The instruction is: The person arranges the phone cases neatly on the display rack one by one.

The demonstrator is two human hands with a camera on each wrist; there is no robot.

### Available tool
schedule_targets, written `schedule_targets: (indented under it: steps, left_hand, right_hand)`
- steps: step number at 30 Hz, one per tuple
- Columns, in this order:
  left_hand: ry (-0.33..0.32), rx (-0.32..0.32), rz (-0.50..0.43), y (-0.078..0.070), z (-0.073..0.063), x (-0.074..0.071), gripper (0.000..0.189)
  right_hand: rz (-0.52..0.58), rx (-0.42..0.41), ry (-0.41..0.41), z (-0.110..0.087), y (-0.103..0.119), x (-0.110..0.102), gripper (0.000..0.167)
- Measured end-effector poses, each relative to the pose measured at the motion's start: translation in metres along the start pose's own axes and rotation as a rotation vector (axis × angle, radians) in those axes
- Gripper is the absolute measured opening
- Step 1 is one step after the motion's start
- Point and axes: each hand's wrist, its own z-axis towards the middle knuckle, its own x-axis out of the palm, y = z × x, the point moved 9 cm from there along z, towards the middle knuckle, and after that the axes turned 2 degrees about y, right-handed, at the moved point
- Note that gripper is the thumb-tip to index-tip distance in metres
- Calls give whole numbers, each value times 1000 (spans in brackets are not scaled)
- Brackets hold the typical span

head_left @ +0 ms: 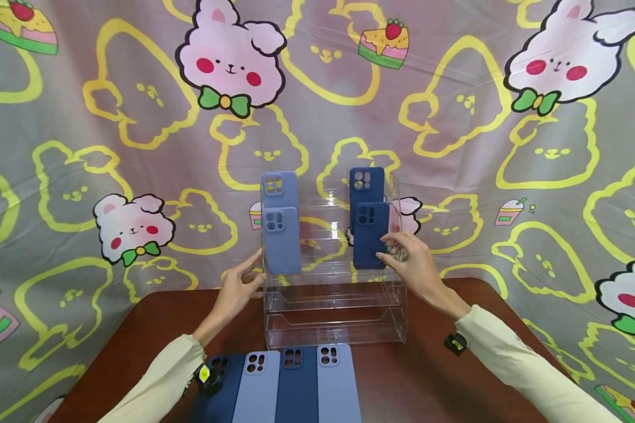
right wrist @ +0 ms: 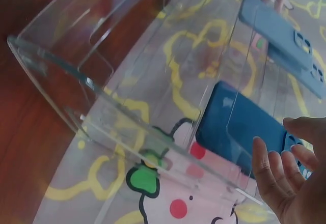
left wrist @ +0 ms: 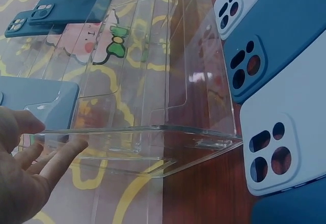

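Observation:
A clear acrylic rack (head_left: 336, 338) with stepped tiers stands on the table. On its left side, a light blue phone case (head_left: 283, 249) stands in front of another light blue case (head_left: 288, 188). On the right, a dark blue case (head_left: 367, 244) overlaps a second dark blue case (head_left: 367, 181). My left hand (head_left: 238, 286) is at the rack's left side panel, fingers relaxed and parted, near the front light blue case. My right hand (head_left: 415, 264) is at the right side panel, its fingertips at the front dark blue case's edge; exact contact is unclear.
Several more cases lie in a row before the rack, alternating dark and light blue, including a light blue case (head_left: 338, 388) and a dark blue case (head_left: 298, 388). The brown table (head_left: 434, 364) meets a patterned cloth backdrop (head_left: 317, 123) behind.

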Motion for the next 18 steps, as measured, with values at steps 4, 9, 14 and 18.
schedule_targets:
  steps: [4,9,14,18]
  left_hand:
    - [-7,0,-14,0,0,0,64]
    - [-8,3,-6,0,0,1,64]
    - [-2,5,-1,2,1,1,63]
    - [-7,1,8,3,1,1,63]
  right_hand:
    - [14,-16,6,-6,6,4,31]
    - [61,-1,68,-18,12,15,29]
    - [97,30,154,-35,16,33,28]
    - [102,32,181,-46,19,45,28]
